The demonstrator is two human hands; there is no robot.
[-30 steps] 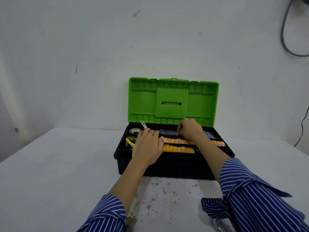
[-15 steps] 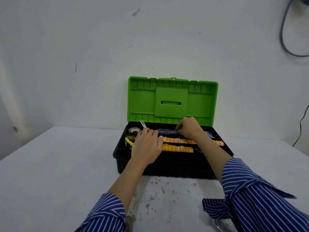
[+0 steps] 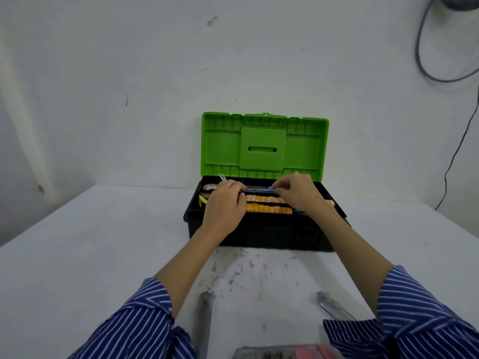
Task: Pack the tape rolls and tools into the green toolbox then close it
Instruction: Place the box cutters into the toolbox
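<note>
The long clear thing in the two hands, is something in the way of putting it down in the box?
Nothing visible blocks it. Both the left hand and right hand hold the clear tool over the tray of the open toolbox, behind the orange strips. The green lid stands upright, out of the way.

A bare workshop corner: a stained white table (image 3: 77, 255) under the hands, scuffed white wall (image 3: 129, 60) beyond them (cables (image 3: 425, 60) dangling upper right).

No text can be read; the markings on the orange strips (image 3: 268, 209) in the toolbox (image 3: 264, 229) are too blurred.
</note>
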